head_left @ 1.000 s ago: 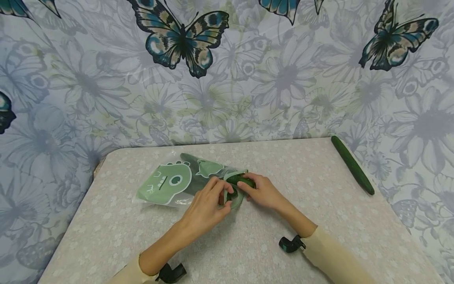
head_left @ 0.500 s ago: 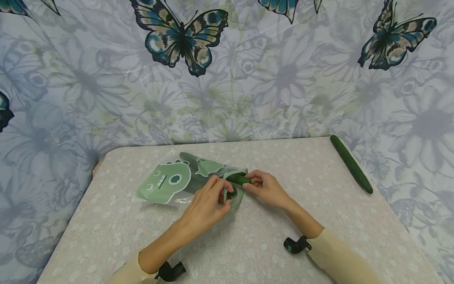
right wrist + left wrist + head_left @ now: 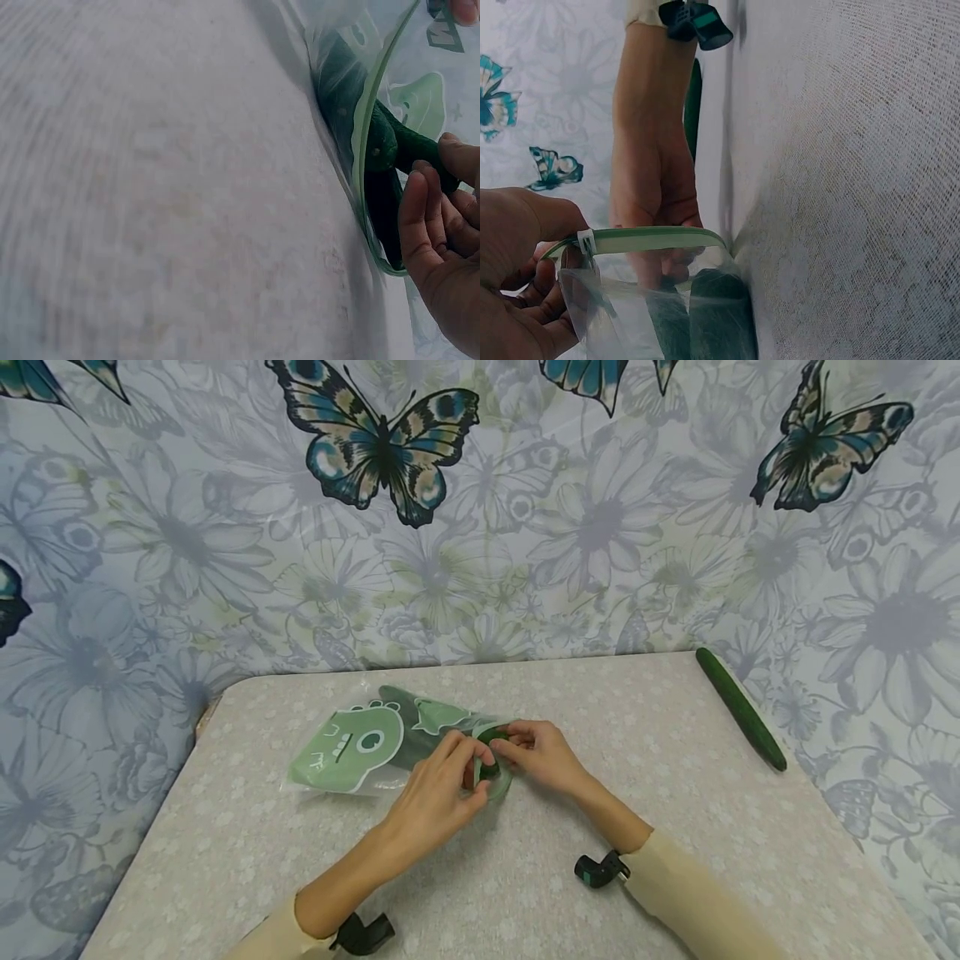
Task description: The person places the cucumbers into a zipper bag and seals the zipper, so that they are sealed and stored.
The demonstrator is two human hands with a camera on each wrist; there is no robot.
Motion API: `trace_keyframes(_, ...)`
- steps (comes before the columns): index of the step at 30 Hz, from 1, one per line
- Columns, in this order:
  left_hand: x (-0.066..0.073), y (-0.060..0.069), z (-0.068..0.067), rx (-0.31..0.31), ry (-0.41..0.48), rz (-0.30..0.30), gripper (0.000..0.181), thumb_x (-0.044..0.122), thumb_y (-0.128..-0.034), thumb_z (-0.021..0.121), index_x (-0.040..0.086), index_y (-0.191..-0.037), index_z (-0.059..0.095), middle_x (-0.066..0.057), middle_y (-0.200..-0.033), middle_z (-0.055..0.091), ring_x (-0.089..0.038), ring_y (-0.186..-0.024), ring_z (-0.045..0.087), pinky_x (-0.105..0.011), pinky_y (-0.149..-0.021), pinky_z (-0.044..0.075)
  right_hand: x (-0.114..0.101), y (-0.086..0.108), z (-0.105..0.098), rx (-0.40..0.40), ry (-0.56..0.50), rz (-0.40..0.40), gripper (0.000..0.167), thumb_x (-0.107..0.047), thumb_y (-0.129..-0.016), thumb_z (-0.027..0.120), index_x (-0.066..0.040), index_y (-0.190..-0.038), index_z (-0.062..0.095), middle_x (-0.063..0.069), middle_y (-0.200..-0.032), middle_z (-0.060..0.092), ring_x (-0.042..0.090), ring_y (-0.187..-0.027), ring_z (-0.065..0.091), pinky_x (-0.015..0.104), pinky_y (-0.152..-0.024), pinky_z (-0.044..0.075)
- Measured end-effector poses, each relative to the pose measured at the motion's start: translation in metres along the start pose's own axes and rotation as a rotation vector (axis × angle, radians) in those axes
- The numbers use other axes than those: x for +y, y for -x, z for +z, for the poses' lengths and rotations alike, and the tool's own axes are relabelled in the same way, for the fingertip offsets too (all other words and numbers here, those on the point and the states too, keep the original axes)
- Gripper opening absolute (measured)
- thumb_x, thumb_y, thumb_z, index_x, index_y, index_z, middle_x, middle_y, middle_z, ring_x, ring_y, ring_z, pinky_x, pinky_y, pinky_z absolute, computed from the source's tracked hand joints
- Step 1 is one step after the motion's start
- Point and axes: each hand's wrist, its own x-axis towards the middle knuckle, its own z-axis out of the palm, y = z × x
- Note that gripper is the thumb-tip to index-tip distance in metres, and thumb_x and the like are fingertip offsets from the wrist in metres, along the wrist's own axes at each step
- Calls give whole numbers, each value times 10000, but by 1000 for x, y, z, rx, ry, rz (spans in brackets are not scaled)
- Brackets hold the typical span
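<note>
A clear zip bag (image 3: pixel 393 777) printed with a green dinosaur lies on the table, its mouth facing right. My left hand (image 3: pixel 435 789) pinches the near side of the mouth, by the white slider (image 3: pixel 586 241) in the left wrist view. My right hand (image 3: pixel 551 760) is at the opening. Its thumb and fingers grip the end of a cucumber (image 3: pixel 420 148), most of which is inside the bag. Beside it within the bag lie other cucumbers (image 3: pixel 381 142), their ends showing at the green rim (image 3: pixel 364 124).
One more cucumber (image 3: pixel 741 710) lies near the table's right edge. The table (image 3: pixel 600 693) wears a pale floral cloth. Behind it hangs a butterfly-patterned backdrop (image 3: pixel 487 593). Black wrist cameras (image 3: pixel 600 870) sit by both sleeves.
The right hand drew slightly right along the cucumber, then moved back left. The cucumber's end, which stuck out of the mouth, is now farther in. The left hand has stayed in place.
</note>
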Motion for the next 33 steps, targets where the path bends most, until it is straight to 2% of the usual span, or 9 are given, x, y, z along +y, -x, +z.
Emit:
trace_keyframes(9,0,-1,1,-2,-6,-2,275,74,-925,796,149,-1143,644,48,-1027,529,-17,-753,511,-190,-609,436,1,-8,12,28,-4,-2,318,-209,-1055,695,20,-1273,725,178,-800,744,162,-640,661,228,-645,552)
trace_keyframes(14,0,0,1,3,-4,-13,283,83,-920,804,170,-1130,636,54,-1012,524,-17,-744,498,-192,-604,431,-1,-11,14,24,6,14,287,-188,-1056,683,16,-1253,723,120,-806,731,170,-648,676,248,-632,573)
trace_keyframes(19,-1,1,2,14,19,-26,296,85,-908,814,186,-1117,630,56,-1019,534,-31,-755,539,-195,-618,446,0,-11,13,22,4,20,305,-210,-1049,699,6,-1262,725,94,-820,739,152,-655,683,267,-640,593)
trace_keyframes(23,-2,1,2,16,36,-20,294,82,-910,815,175,-1122,633,46,-1028,537,-41,-762,554,-196,-621,454,0,-7,8,20,5,25,330,-252,-1036,724,-39,-1288,730,70,-873,779,153,-698,706,270,-676,596)
trace_keyframes(27,-2,1,2,11,30,-13,298,82,-917,812,186,-1127,628,46,-1027,532,-29,-760,541,-193,-625,461,-2,0,-2,12,17,38,342,-294,-1030,740,-106,-1316,736,64,-943,812,216,-772,747,278,-699,599)
trace_keyframes(33,-5,2,3,20,-1,-4,323,86,-898,833,196,-1126,633,51,-1012,521,-18,-762,525,-187,-638,464,0,19,-27,8,44,55,440,-308,-1033,741,-94,-1413,684,143,-1035,809,327,-854,772,279,-701,600)
